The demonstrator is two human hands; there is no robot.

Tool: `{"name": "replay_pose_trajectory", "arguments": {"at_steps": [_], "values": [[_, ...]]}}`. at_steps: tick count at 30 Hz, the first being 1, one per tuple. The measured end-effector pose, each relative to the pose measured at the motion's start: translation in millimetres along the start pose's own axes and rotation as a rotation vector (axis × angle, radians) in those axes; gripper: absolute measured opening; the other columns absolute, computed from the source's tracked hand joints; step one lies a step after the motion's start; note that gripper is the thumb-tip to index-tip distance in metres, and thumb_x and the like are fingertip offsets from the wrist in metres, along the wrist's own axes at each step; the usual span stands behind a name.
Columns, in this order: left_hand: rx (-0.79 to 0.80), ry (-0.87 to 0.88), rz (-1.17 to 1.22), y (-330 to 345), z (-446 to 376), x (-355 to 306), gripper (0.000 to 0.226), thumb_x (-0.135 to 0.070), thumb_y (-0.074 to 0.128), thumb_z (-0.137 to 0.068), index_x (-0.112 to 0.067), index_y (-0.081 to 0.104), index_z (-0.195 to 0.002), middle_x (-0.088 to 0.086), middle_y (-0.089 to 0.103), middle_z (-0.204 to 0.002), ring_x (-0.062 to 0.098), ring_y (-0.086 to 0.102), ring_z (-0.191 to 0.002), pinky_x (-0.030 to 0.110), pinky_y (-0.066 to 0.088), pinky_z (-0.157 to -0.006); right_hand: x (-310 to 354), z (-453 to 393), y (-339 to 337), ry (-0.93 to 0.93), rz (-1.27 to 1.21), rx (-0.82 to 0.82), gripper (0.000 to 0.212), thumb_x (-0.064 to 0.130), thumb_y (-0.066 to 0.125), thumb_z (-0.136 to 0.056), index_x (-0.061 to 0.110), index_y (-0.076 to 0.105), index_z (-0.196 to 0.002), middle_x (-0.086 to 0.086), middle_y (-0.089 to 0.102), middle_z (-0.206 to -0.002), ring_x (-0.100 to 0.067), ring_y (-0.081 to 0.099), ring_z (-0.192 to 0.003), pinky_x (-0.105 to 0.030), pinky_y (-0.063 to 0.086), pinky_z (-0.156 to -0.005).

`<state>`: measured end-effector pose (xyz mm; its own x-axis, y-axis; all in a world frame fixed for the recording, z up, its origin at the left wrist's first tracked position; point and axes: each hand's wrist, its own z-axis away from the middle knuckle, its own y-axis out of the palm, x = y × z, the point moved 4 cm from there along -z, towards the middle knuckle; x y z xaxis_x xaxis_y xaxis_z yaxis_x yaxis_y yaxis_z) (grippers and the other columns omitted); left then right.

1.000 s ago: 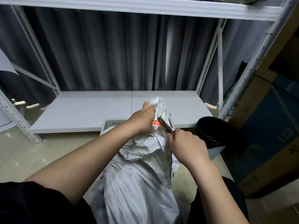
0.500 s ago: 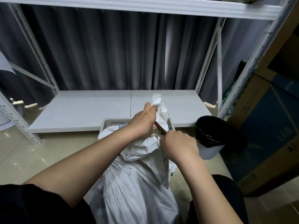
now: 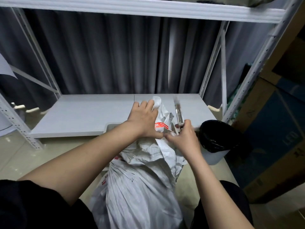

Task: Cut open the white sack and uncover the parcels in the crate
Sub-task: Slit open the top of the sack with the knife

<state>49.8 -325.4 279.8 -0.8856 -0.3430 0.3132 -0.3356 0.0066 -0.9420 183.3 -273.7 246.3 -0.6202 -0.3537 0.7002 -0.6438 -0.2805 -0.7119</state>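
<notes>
A white woven sack (image 3: 140, 184) stands in front of me, its gathered neck bearing a red and white label (image 3: 160, 126). My left hand (image 3: 143, 119) lies over the sack's neck, fingers spread over the top and the thumb pressed in below the label. My right hand (image 3: 184, 138) holds a metal knife (image 3: 178, 113) by its handle, blade up and blurred, just right of the neck. Behind the sack only a corner of the pale crate (image 3: 110, 127) shows. No parcels are visible.
A white bin lined with a black bag (image 3: 217, 139) stands right of the sack. The white rack's low shelf (image 3: 82, 116) lies beyond, with grey curtains behind. Large cardboard boxes (image 3: 279, 129) stand at the right. Tiled floor (image 3: 19, 156) spreads to the left.
The knife has come out from the sack's neck and swung up to the right. My left hand has loosened from a tight grip to spread fingers over the neck.
</notes>
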Motion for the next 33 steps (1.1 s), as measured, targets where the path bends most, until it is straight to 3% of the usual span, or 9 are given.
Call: {"name": "replay_pose_trajectory", "arguments": {"at_steps": [4, 5, 7, 10, 14, 19, 24, 30, 33], "values": [[-0.145, 0.202, -0.125, -13.2, -5.4, -3.6, 0.072, -0.064, 0.027, -0.088, -0.012, 0.07, -0.112, 0.006, 0.02, -0.158, 0.025, 0.006, -0.149, 0.053, -0.003, -0.119, -12.8, -2.2, 16.1, 0.058, -0.022, -0.098, 0.035, 0.039, 0.059, -0.086, 0.012, 0.044, -0.102, -0.01, 0.065, -0.102, -0.036, 0.059, -0.096, -0.033, 0.035, -0.063], [-0.194, 0.301, -0.13, -18.1, -8.4, -8.0, 0.066, -0.055, 0.025, -0.091, -0.012, 0.074, -0.103, 0.008, 0.038, -0.15, 0.025, 0.019, -0.146, 0.05, -0.001, -0.119, -12.2, -1.7, 15.0, 0.074, -0.07, -0.135, 0.032, 0.037, 0.059, -0.087, 0.012, 0.045, -0.099, -0.01, 0.066, -0.099, -0.037, 0.059, -0.093, -0.033, 0.034, -0.063], [-0.185, 0.45, -0.061, -25.6, -12.9, -17.2, 0.055, -0.038, 0.029, -0.091, -0.011, 0.077, -0.089, 0.008, 0.067, -0.11, 0.026, 0.055, -0.119, 0.044, 0.025, -0.117, -10.2, -0.1, 13.2, 0.086, -0.134, -0.207, 0.025, 0.031, 0.058, -0.088, 0.013, 0.043, -0.093, -0.009, 0.066, -0.096, -0.036, 0.059, -0.09, -0.033, 0.033, -0.062], [0.164, 0.224, 0.277, -20.6, -26.1, -8.3, 0.031, -0.026, 0.042, -0.091, -0.008, 0.068, -0.092, 0.011, 0.068, -0.096, 0.031, 0.06, -0.093, 0.033, 0.045, -0.082, -10.9, 6.4, 11.7, 0.095, -0.127, -0.272, 0.016, 0.021, 0.054, -0.087, 0.012, 0.044, -0.093, -0.009, 0.064, -0.097, -0.036, 0.057, -0.088, -0.033, 0.031, -0.062], [0.424, 0.035, 0.659, -3.4, -39.5, -1.9, 0.038, -0.024, 0.037, -0.098, -0.001, 0.067, -0.105, 0.015, 0.065, -0.11, 0.027, 0.058, -0.101, 0.029, 0.043, -0.084, -14.3, 14.6, 13.7, 0.069, -0.094, -0.307, 0.017, 0.02, 0.055, -0.087, 0.009, 0.048, -0.098, -0.008, 0.062, -0.099, -0.034, 0.057, -0.09, -0.032, 0.031, -0.062], [0.335, -0.054, 0.968, 9.1, -40.1, 1.4, 0.028, -0.031, 0.053, -0.092, -0.01, 0.052, -0.073, 0.009, 0.047, -0.073, 0.015, 0.04, -0.056, 0.026, 0.032, -0.054, -10.3, 20.9, 14.4, 0.004, -0.069, -0.326, 0.017, 0.022, 0.055, -0.087, 0.01, 0.046, -0.095, -0.007, 0.06, -0.099, -0.034, 0.057, -0.086, -0.034, 0.033, -0.061], [0.333, -0.122, 1.17, 16.8, -38.5, 3.6, 0.035, -0.016, 0.06, -0.088, -0.016, 0.045, -0.056, 0.002, 0.038, -0.055, 0.007, 0.033, -0.039, 0.018, 0.028, -0.041, -11.1, 20.0, 17.0, -0.02, -0.049, -0.227, 0.024, 0.028, 0.057, -0.088, 0.01, 0.047, -0.1, -0.007, 0.057, -0.106, -0.034, 0.057, -0.091, -0.036, 0.037, -0.064], [0.273, -0.127, 1.264, 14.6, -38.3, 8.3, 0.041, -0.018, 0.054, -0.091, -0.019, 0.035, -0.055, 0.004, 0.034, -0.058, 0.012, 0.027, -0.043, 0.02, 0.023, -0.04, -19.9, 33.3, -19.4, -0.291, 0.105, -0.203, 0.018, 0.03, 0.038, -0.096, 0.014, 0.044, -0.098, -0.005, 0.048, -0.097, -0.033, 0.056, -0.09, -0.037, 0.044, -0.066], [0.23, -0.101, 1.233, 11.3, -37.7, 10.3, 0.035, -0.019, 0.053, -0.092, -0.013, 0.042, -0.059, 0.004, 0.033, -0.059, 0.013, 0.027, -0.047, 0.022, 0.022, -0.042, -24.5, 38.0, -40.6, -0.239, 0.175, 0.011, 0.021, 0.04, 0.036, -0.098, 0.023, 0.044, -0.09, 0.004, 0.056, -0.09, -0.027, 0.058, -0.09, -0.039, 0.044, -0.072]]}}
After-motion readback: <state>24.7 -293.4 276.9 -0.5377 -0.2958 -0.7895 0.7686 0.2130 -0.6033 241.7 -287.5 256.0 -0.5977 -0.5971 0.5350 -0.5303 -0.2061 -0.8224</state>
